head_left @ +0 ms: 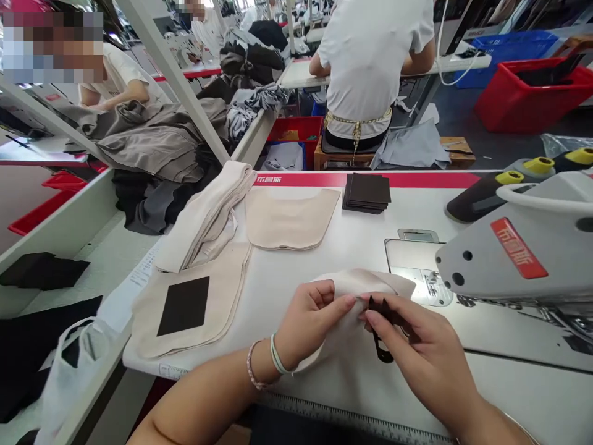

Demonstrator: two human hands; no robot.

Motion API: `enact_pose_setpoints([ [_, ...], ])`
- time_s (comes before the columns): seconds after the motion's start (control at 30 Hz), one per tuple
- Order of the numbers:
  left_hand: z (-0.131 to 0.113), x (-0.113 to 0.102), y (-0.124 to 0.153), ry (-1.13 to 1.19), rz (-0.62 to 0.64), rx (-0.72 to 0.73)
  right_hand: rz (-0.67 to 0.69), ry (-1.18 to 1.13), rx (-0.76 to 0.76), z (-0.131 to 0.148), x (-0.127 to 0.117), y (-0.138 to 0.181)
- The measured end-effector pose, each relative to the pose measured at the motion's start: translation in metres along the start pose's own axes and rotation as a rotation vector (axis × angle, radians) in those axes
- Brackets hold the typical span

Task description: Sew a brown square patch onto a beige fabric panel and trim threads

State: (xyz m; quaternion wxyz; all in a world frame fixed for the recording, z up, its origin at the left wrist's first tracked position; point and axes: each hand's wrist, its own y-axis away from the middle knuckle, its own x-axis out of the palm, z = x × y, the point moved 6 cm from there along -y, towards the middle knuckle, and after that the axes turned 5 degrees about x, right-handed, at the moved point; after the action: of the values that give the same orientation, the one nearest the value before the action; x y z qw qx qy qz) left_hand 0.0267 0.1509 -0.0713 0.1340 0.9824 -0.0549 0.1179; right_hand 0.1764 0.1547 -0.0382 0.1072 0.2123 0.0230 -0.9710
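Observation:
My left hand (311, 321) pinches a folded beige fabric piece (365, 285) on the white sewing table (324, 259). Thumb and fingers are closed on the cloth's edge. My right hand (417, 355) holds small black thread snips (380, 337), with the blades at the fabric edge right beside my left fingertips. Part of the cloth lies hidden under both hands.
A grey sewing machine (523, 253) stands at the right. Beige pieces (290, 217), a beige stack with a dark square patch (184, 305), and a pile of dark squares (367, 193) lie on the table. People in white shirts work beyond; red bins (532, 93) stand behind.

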Motion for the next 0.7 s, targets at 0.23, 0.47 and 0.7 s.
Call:
enact_pose_setpoints([
  [0.23, -0.006, -0.009, 0.002, -0.169, -0.087, 0.083, 0.052, -0.031, 0.038, 0.006, 0.0, 0.001],
  [0.47, -0.01, -0.007, 0.002, -0.183, -0.058, 0.095, 0.13, 0.005, 0.086, 0.003, 0.001, 0.001],
  [0.7, -0.012, -0.007, 0.004, -0.257, -0.036, 0.151, 0.133, 0.05, -0.027, 0.009, 0.005, -0.001],
])
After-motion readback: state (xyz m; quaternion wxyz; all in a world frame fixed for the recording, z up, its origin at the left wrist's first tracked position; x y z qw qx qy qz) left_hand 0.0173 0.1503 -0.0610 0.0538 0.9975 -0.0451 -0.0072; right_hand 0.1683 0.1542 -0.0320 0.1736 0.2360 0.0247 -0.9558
